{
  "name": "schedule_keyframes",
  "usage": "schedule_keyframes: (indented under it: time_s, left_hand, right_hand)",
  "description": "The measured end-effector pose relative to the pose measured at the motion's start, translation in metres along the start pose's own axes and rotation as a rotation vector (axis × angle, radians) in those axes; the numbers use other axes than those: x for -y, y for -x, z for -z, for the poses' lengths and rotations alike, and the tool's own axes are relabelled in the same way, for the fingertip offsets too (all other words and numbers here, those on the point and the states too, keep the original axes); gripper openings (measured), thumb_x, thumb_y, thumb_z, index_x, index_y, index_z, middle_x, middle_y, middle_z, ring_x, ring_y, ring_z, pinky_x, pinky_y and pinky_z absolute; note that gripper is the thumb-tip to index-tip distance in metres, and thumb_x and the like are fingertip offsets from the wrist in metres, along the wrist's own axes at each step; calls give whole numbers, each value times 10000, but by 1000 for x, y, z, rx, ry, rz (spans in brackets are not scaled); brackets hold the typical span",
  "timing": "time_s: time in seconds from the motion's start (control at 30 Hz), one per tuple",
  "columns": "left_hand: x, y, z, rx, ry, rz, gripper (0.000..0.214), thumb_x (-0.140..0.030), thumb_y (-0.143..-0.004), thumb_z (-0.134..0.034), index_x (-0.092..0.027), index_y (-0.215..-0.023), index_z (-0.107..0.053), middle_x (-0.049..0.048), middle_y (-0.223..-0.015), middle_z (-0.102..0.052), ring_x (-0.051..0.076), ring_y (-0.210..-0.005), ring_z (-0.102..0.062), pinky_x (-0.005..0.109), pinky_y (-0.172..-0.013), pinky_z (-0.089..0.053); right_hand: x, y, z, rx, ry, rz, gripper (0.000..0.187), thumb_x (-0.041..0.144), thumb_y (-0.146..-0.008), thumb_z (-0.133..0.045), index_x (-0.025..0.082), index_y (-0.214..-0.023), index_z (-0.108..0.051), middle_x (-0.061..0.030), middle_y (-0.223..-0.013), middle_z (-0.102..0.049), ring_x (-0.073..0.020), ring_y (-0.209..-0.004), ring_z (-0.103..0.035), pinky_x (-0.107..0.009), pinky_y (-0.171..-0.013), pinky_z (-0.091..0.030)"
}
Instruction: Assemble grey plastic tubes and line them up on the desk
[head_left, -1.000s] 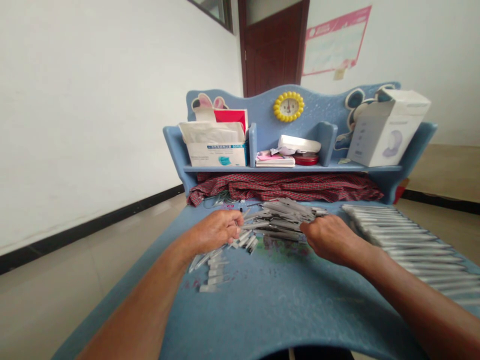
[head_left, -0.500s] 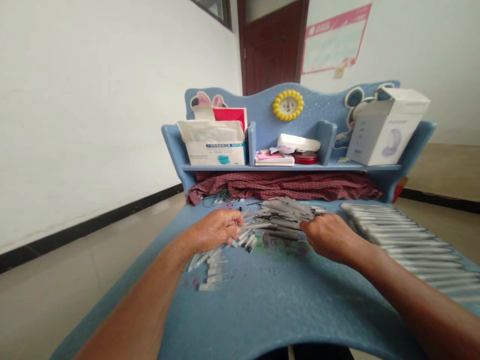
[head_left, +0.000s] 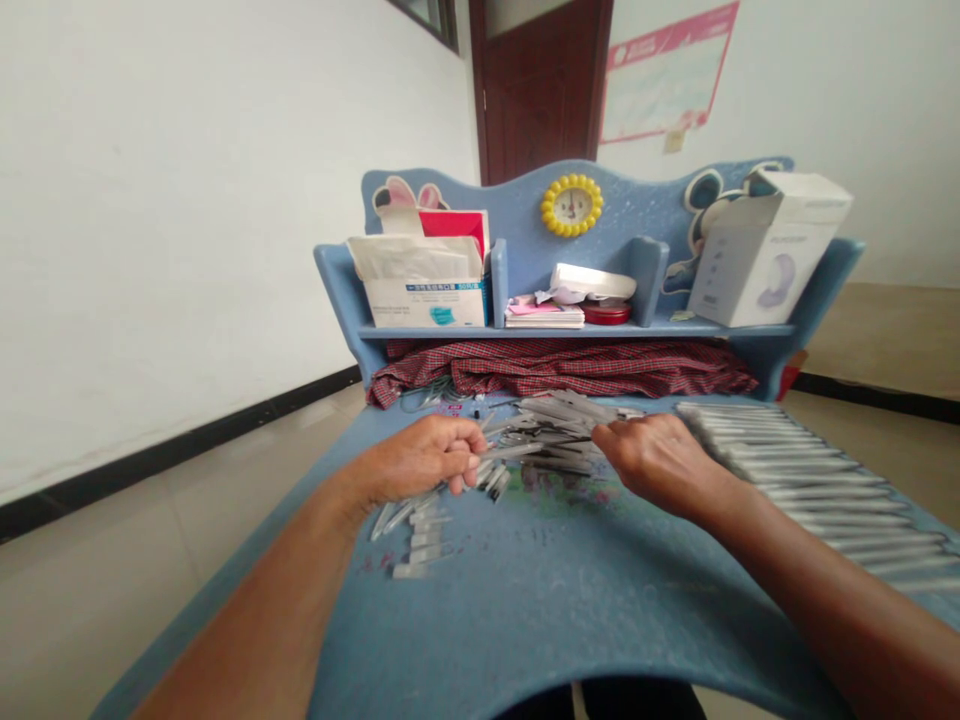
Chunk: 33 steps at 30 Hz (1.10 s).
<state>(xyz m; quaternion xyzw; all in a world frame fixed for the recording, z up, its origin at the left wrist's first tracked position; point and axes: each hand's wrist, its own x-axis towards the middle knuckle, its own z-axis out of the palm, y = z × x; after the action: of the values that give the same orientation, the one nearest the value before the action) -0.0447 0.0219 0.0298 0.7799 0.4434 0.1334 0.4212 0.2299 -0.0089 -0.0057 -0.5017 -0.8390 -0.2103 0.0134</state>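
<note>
A loose heap of thin grey plastic tubes (head_left: 559, 430) lies in the middle of a blue desk (head_left: 540, 600). My left hand (head_left: 424, 460) rests at the heap's left edge, fingers curled closed around one or more of the tubes. My right hand (head_left: 649, 460) sits at the heap's right edge, fingers bent down and pinched on the tubes. A few short clear caps (head_left: 416, 530) lie scattered below my left hand.
A long neat row of grey tubes (head_left: 810, 480) runs down the desk's right side. A red plaid cloth (head_left: 562, 368) lies under the desk shelf. The shelf holds a mask box (head_left: 424, 295), papers (head_left: 544, 315), a red tin (head_left: 606, 312) and a white carton (head_left: 765, 262).
Both hands have shifted slightly left and closer together over the heap. The view has drifted a little too.
</note>
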Motion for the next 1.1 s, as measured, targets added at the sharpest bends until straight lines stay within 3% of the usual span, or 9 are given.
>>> schedule_keyframes:
  time_s: [0.17, 0.33, 0.43, 0.57, 0.67, 0.77, 0.9, 1.1]
  left_hand:
    - [-1, 1, 1, 36, 138, -35, 196, -318, -760, -556, -145, -851, -534, 34, -715, -682, 118, -572, -595, 239, -581, -437]
    - [-2, -3, -15, 71, 183, -50, 257, -326, -768, -564, -140, -944, -551, 40, -754, -695, 128, -600, -614, 255, -615, -455]
    - [-4, -6, -27, 106, 222, -59, 264, -309, -767, -569, -140, -970, -565, 31, -754, -693, 124, -603, -618, 252, -625, -458]
    - [-8, -5, -30, 74, 321, -86, 219, -291, -770, -588, -131, -919, -583, 47, -774, -689, 133, -642, -625, 260, -655, -466]
    - [-8, -4, -25, -29, 465, -144, 190, -238, -760, -616, -120, -903, -573, 64, -819, -686, 144, -697, -638, 274, -701, -474]
    - [-7, -4, -21, -98, 618, -221, 172, -180, -755, -620, -119, -903, -557, 76, -877, -683, 150, -740, -650, 285, -745, -480]
    - [-8, -3, -21, -98, 713, -261, 146, -142, -764, -606, -119, -893, -543, 80, -890, -686, 149, -755, -655, 286, -759, -483]
    - [-9, -1, -23, -119, 722, -262, 147, -139, -752, -620, -110, -879, -553, 70, -856, -690, 143, -731, -657, 269, -722, -478]
  right_hand:
    - [-2, 1, 2, -110, -23, 22, 263, 115, -879, -349, 154, -804, -598, -45, -665, -634, -130, -532, -498, -275, -487, -178]
    - [12, 2, 8, -260, -27, 124, 267, 95, -876, -353, 152, -803, -603, -39, -666, -606, -128, -567, -487, -264, -529, -253]
    - [20, 3, 7, -413, -28, 155, 283, 84, -877, -348, 149, -830, -619, -36, -651, -587, -139, -583, -493, -266, -560, -310]
    - [22, 5, 5, -615, -87, 154, 287, 112, -900, -361, 120, -1075, -589, -48, -719, -626, -143, -641, -539, -272, -635, -392]
    - [23, 5, 2, -673, -208, 109, 324, 140, -908, -379, 105, -1198, -519, -66, -818, -663, -137, -709, -583, -258, -696, -429]
    - [25, 1, -3, -576, -334, 16, 285, 190, -915, -379, 129, -1109, -578, -71, -856, -679, -139, -738, -613, -245, -705, -443]
    - [28, -9, -13, -255, -393, -107, 262, 247, -905, -389, 185, -997, -626, -44, -829, -693, -152, -715, -635, -242, -643, -434]
    - [38, -23, -8, 50, -338, -96, 231, 273, -881, -409, 208, -912, -629, -48, -773, -692, -184, -723, -644, -255, -617, -401]
